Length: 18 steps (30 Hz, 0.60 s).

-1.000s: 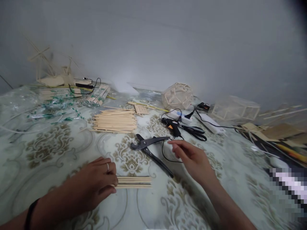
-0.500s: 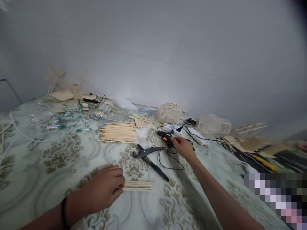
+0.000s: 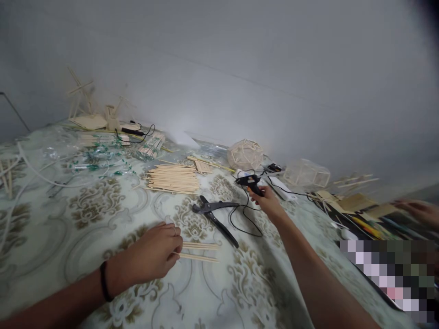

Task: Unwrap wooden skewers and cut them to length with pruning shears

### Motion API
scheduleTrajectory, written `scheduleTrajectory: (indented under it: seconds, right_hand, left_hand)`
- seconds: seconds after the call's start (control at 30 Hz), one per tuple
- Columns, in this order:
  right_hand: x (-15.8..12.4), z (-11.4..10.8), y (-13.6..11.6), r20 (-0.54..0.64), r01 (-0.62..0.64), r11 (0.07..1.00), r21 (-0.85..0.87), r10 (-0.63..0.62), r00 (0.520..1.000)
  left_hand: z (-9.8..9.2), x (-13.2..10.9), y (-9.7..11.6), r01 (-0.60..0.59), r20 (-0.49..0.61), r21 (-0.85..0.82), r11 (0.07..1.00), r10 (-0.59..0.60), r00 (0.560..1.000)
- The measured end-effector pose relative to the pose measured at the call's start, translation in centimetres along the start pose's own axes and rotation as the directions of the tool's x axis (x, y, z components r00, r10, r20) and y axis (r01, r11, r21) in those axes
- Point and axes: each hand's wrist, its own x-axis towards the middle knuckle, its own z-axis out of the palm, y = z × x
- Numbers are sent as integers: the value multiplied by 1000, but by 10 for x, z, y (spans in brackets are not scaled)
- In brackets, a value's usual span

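Note:
My right hand (image 3: 264,199) is closed around the handle of a black hot glue gun (image 3: 252,182), whose nozzle points left above the cloth. Under my left hand (image 3: 161,250) lie a few thin wooden sticks (image 3: 202,246), their right ends sticking out past my fingers. Those fingers are curled down and pressed on the sticks. Between the two hands rests a pair of black-handled cutters (image 3: 219,224), jaws toward the upper left. A pile of loose wooden sticks (image 3: 173,178) lies beyond my left hand.
Along the wall stand a stick windmill model (image 3: 89,120), a ball-shaped stick frame (image 3: 245,154) and a clear-sided box frame (image 3: 306,172). Plastic-wrapped sticks (image 3: 151,146) lie at the left. A black cord (image 3: 247,224) loops near the cutters. Another person's hand (image 3: 420,211) appears at the right edge.
The glue gun is now lifted off the cloth in my right hand, gripped by its handle. The sticks by my left hand have spread apart. Another person's hand has come further in at right.

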Motion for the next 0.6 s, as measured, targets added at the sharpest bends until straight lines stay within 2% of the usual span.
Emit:
scheduleTrajectory:
  seconds: [0.13, 0.27, 0.43, 0.5, 0.6]
  right_hand:
    - [-10, -20, -14, 1, 62, 972, 228, -64, 998]
    - [-20, -40, -28, 4, 95, 918, 386, -104, 995]
    - [-28, -70, -46, 16, 90, 816, 571, -121, 993]
    - [-29, -80, -55, -7, 98, 788, 608, -118, 993]
    - [-29, -91, -65, -63, 143, 796, 589, -131, 989]
  left_hand:
    - [1, -2, 2, -9, -2, -24, 1000, 9, 1000]
    - [-1, -4, 4, -27, 16, -32, 999, 28, 999]
    - [-4, -5, 6, -18, 44, -15, 1000, 19, 999]
    - [-5, -5, 6, -9, 51, -17, 1000, 10, 999]
    - [-7, -4, 7, 4, 67, -22, 1000, -3, 998]
